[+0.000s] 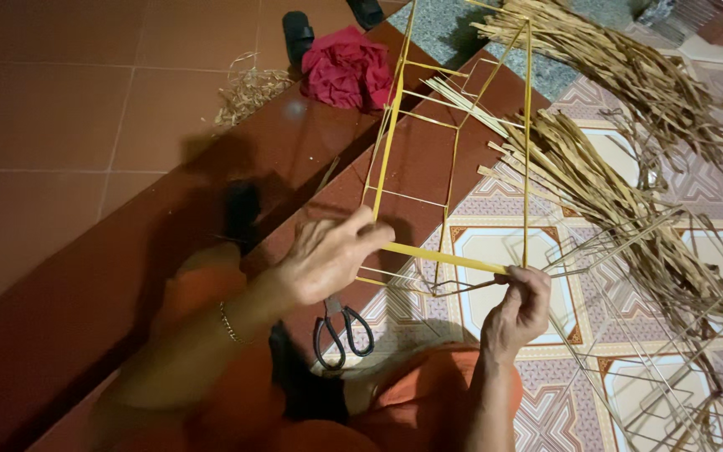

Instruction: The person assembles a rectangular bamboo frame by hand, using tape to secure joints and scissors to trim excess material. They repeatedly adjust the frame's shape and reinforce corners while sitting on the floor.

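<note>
Frame (453, 142) of thin yellow strips: probably light, springy, easy to crack. Left hand (328, 255) and right hand (519, 305) pinching near bar at 9 and 3 o'clock; best held at joints.

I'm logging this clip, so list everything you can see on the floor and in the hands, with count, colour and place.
bamboo stick frame: one, yellow, box-shaped, centre, held at its near edge
flat yellow strip: one, along the frame's near edge, between both hands
scissors: one pair, black handles, on the floor below the left hand
dried straw strips: loose heaps, tan, right side on the patterned tiles
thin stick frames: several, pale, lower right
red cloth: one, crumpled, top centre
black sandals: two, top centre
straw scraps: small pile, left of the cloth
left hand: on the strip's left end, bracelet on its wrist
right hand: pinching the strip's right end
</note>
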